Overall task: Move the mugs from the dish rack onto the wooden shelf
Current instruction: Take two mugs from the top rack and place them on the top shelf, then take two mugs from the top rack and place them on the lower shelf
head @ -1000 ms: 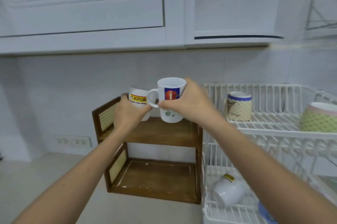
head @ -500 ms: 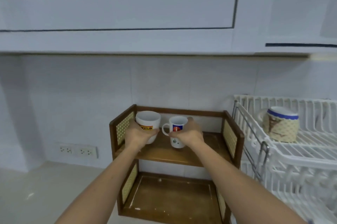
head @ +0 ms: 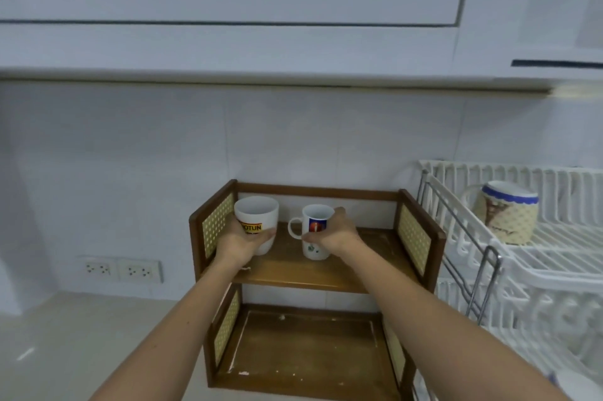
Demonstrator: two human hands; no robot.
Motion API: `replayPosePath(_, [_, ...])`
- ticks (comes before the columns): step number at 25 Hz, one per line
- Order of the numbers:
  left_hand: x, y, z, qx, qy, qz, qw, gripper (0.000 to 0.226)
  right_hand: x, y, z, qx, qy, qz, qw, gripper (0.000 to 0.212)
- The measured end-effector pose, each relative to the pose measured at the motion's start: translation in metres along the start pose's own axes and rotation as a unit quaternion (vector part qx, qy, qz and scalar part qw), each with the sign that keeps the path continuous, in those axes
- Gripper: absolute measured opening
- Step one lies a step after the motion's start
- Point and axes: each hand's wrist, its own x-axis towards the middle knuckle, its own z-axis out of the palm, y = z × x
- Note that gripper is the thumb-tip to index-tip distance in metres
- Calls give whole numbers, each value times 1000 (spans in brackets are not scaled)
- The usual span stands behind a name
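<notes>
Since a second ago, both mugs have come down from mid-air onto the upper board of the brown wooden shelf (head: 326, 273). The left hand (head: 243, 242) wraps the white yellow-labelled mug (head: 256, 221) at far left; the right hand (head: 332, 235) clasps the white mug with a blue-red picture (head: 315, 231). Both stand upright, seemingly resting on the wood, the picture mug's handle pointing left.

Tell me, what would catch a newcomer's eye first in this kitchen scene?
Two bare arms reach to the wooden shelf, each hand around a mug on its upper board: the left hand on a white Jotun mug, the right hand on a smaller white mug with a blue and red emblem. At right, a blue-rimmed patterned mug waits in the white dish rack.
</notes>
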Motion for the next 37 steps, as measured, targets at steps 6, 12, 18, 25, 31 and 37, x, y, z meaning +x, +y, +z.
replayPosePath(6, [-44, 75, 11, 53, 61, 205, 975, 69, -85, -33, -110, -200, 52, -196, 959, 63])
replayPosePath(12, [-103, 209, 63, -27, -119, 422, 898, 21, -117, 28, -277, -422, 32, -95, 901, 31])
replayPosePath(18, [-132, 296, 189, 428, -152, 636, 624, 60, -107, 139, -367, -726, -114, 76, 674, 56])
replayPosePath(25, [-130, 311, 297, 809, -101, 538, 216, 85, -75, 200, -372, -872, -99, -10, 479, 59])
replayPosePath(31, [-122, 302, 283, 790, -107, 555, 238, 71, -78, 197, -380, -854, 11, -17, 519, 69])
replayPosePath(37, [-118, 301, 212, 560, -98, 530, 629, 88, -117, 154, -367, -567, 254, -48, 782, 93])
